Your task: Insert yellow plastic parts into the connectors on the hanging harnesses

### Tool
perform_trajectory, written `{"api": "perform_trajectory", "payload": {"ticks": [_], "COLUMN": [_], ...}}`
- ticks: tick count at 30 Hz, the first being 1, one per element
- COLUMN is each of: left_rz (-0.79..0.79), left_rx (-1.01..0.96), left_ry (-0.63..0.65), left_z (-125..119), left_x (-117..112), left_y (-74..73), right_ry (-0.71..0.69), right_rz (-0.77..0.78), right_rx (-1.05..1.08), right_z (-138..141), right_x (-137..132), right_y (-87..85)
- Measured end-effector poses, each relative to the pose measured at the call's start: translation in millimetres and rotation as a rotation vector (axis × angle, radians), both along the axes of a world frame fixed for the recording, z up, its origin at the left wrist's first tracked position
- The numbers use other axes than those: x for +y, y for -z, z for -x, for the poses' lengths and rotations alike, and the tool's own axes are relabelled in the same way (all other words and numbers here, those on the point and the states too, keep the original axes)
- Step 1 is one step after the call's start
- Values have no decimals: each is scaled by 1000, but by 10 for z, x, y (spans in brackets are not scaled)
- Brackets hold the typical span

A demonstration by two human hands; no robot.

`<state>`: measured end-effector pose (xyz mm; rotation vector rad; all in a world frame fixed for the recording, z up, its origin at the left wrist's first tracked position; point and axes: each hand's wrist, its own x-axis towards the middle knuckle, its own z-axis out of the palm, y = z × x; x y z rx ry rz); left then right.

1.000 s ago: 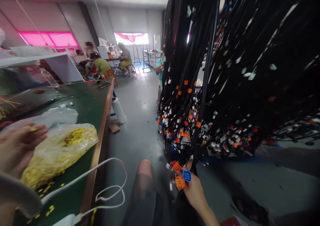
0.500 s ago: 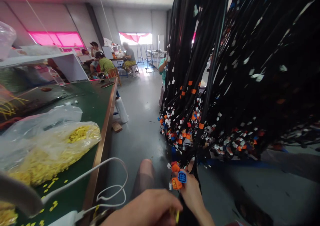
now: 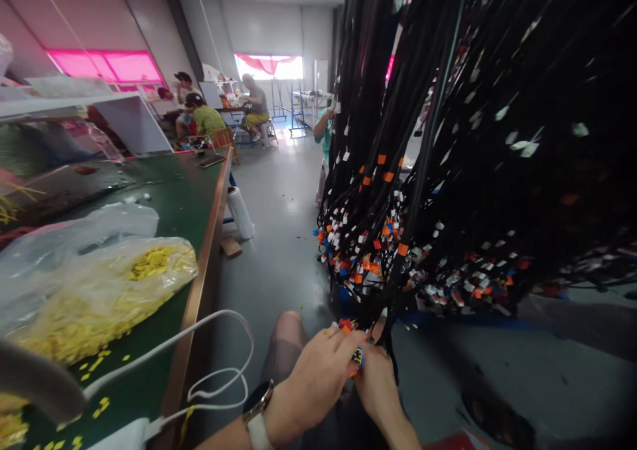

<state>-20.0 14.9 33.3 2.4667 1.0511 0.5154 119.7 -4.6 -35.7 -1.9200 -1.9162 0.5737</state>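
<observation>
A thick curtain of black cable harnesses (image 3: 448,138) hangs at the right, with white, orange and blue tags and plugs at the lower ends. My right hand (image 3: 375,380) grips the end of one harness, with its blue plug (image 3: 357,355) and orange plugs showing between the fingers. My left hand (image 3: 318,374), with a watch on the wrist, is closed over those same plugs from the left, its fingertips on the blue one. What it pinches is hidden. My knee (image 3: 288,334) shows just below the hands.
A green workbench (image 3: 184,204) runs along the left, bearing a clear bag of small yellow parts (image 3: 114,284), a second bag and a white cable (image 3: 199,344). A white roll (image 3: 239,212) stands on the grey floor. People sit working at the far end.
My left hand left the yellow-parts bag, crossed to the right and closed onto the plugs held by my right hand. The right hand stayed about where it was.
</observation>
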Motion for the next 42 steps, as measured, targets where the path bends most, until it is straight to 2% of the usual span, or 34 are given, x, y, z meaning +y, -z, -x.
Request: {"api": "perform_trajectory", "payload": {"ticks": [8,15,25,28,32,34,37,42], "left_rz": [-32,-54,85,190,542,665,712,711], "left_rx": [3,44,-125,-219,-385,-422,-372,-339], "left_ry": [-31,-28,-17,-22,-115,-114,-63,-58], "left_z": [40,71,94,81,47,46,67,62], "left_x": [25,42,97,98,82,79,91,105], "left_y": [19,33,156,147,130,146,199,296], "right_ry": [1,1,-12,-3,0,-4,-16,-42], "right_rz": [24,38,84,74,68,70,74,40], "right_rx": [-90,-77,-75,-60,-52,-49,-53,-57], "right_z": [5,1,-1,-9,-7,3,19,17], "right_x": [-15,-16,-24,-28,-40,-51,-72,-91], "right_y": [-30,-41,-61,-59,-66,-70,-72,-62]}}
